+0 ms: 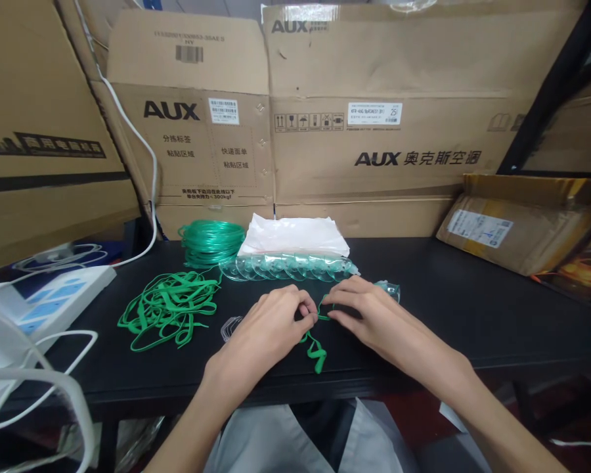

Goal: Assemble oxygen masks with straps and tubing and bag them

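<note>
My left hand point(280, 318) is closed in a pinch on a thin green strap point(317, 355). The strap's short curled tail hangs below onto the black table. Just to the right, my right hand point(369, 309) has its thumb and fingers apart, with the tips close to a loop of the same strap. Behind both hands lies a row of overlapping clear, green-tinted plastic pieces point(285, 266). One similar clear piece point(390, 290) shows partly behind my right hand. A tangled pile of green flat strap point(172, 309) rests to the left.
A coil of green tubing point(211, 242) sits behind the strap pile, beside a white sheet stack point(295, 236). Thin pale loops point(230, 327) lie by my left wrist. A white power strip point(54, 309) with cables is at left. Cardboard panels point(374, 138) and a box point(497, 223) border the table.
</note>
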### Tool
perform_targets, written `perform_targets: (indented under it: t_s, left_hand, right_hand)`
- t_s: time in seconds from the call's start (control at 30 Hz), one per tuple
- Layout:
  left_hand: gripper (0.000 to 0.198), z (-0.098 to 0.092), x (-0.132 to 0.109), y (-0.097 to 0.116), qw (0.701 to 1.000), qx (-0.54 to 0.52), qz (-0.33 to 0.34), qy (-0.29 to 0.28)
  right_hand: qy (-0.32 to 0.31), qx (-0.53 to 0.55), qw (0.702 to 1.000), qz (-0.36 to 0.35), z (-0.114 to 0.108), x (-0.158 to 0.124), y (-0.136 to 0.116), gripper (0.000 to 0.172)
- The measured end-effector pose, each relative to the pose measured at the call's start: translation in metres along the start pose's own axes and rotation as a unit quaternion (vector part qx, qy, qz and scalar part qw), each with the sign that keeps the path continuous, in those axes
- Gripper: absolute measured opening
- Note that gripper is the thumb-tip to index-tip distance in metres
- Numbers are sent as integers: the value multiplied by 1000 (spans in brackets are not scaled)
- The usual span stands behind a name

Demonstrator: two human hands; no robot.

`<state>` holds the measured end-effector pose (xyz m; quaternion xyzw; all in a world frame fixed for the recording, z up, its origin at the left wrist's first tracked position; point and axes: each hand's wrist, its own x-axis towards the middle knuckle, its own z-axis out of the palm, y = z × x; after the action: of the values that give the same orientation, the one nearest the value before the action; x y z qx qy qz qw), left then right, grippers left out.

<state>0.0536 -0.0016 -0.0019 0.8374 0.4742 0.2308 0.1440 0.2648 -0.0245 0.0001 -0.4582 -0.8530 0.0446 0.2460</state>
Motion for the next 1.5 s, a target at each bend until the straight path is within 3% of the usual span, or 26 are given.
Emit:
perform_targets:
  t_s: [0.2, 0.33, 0.53, 0.6, 0.77, 0.87, 1.0, 1.1, 1.23, 1.37, 1.43, 1.5]
  left_hand:
    - [16, 0, 0, 3, 999, -11, 34, -15]
    - [17, -5, 0, 8, 998, -47, 40, 1]
    - [23, -15, -2, 3, 998, -45, 43, 10]
    - [28, -17, -4, 0, 998, -32, 53, 2]
    - [36, -28, -10, -6, 998, -44, 38, -30]
    - [38, -33, -15, -11, 997, -52, 19, -54]
    - [35, -33, -15, -15, 995, -53, 32, -75]
    - [41, -35, -13, -5, 997, -62, 43, -27]
    - [41, -38, -15, 24, 989, -126, 75, 32]
    - [32, -31, -17, 47, 977, -174, 123, 11]
    - [27, -25, -17, 49, 976, -166, 139, 0]
    - [35, -21, -16, 46, 978, -156, 137, -15]
  right_hand:
    - [-47, -32, 998, 3, 6, -2, -7, 18]
    - [-15, -21, 1000, 13, -2, -5, -6, 14]
    - [31, -38, 998, 29, -32, -7, 0, 9]
    - [69, -41, 997, 17, -44, -10, 0, 10]
    - [276, -43, 960, 38, -73, -23, -6, 9]
    - [309, -39, 949, 48, -85, -31, -9, 14]
    - [289, -12, 956, 40, -91, -36, -6, 16]
    - [239, 11, 971, 14, -89, -34, -7, 15]
    - [164, 43, 986, -3, -77, -29, -17, 13]
    - [101, 92, 991, -14, -62, -26, -30, 13]
    - [83, 112, 990, -20, -58, -25, -33, 13]
    - [78, 108, 991, -23, -58, -26, -31, 14]
